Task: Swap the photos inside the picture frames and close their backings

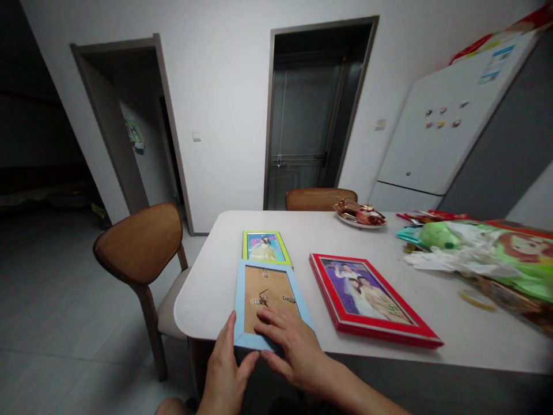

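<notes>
A light-blue picture frame (240,288) lies face down at the table's near edge, its brown backing board (254,314) and metal clips showing. My left hand (228,369) grips its near left corner, fingers along the left side and thumb at the near edge. The fingers of my right hand (294,349) rest over the backing board, with the thumb at the near edge. Just beyond, touching or partly under the blue one, is a yellow-green picture frame (245,245), photo up. To the right, a red picture frame (345,323) lies photo up, apart from both hands.
The white table (207,288) has a rounded left corner. A plate (360,223) of wrapped items stands at the back, and crumpled bags (470,245) and a tape roll (477,301) lie at right. Wooden chairs (144,245) stand left and behind; a fridge (432,144) is back right.
</notes>
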### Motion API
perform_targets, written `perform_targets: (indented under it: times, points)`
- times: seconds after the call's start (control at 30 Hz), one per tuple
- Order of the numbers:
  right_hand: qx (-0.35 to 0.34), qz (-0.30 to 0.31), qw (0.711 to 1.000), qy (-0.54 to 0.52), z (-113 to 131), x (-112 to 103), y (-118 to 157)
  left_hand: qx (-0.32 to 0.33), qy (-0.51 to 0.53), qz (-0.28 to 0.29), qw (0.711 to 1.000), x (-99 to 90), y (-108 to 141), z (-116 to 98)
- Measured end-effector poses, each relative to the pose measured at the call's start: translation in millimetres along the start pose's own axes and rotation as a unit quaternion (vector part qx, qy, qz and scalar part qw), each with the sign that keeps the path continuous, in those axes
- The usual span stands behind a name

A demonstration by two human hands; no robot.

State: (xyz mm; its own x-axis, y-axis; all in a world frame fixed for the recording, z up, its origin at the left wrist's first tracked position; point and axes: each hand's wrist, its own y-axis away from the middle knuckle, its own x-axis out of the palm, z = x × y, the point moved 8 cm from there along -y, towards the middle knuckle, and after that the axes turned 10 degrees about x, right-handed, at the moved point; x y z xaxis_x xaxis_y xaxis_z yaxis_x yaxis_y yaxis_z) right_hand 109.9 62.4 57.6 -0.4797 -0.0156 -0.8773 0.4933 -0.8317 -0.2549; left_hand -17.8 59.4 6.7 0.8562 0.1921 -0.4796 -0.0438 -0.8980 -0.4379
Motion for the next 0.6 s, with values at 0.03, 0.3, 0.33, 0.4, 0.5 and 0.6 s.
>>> perform_targets:
  times: [0.03,0.3,0.33,0.4,0.5,0.6]
  points:
    - [0.006,0.007,1.000,0.007,0.7,1.9,-0.1,0.015,-0.030,0.000,0.999,0.7,0.9,2.4]
    - [0.023,0.017,0.999,-0.029,-11.7,-2.2,-6.1,0.096,-0.145,0.031,0.984,2.9,1.8,1.4]
    - [0.050,0.000,0.998,-0.031,-23.1,-8.6,-9.1,0.091,-0.138,0.041,0.985,1.9,-1.6,-3.5]
    - [0.120,-0.037,0.992,-0.005,-51.9,-21.3,-14.1,0.080,-0.116,0.071,0.987,1.0,-10.5,-16.4]
    - [0.194,-0.032,0.978,0.064,-88.1,-26.2,-19.1,0.075,-0.085,0.138,0.984,5.4,-23.4,-35.5]
    - [0.222,-0.019,0.970,0.098,-104.3,-20.7,-23.7,0.075,-0.070,0.207,0.973,13.6,-27.8,-43.0]
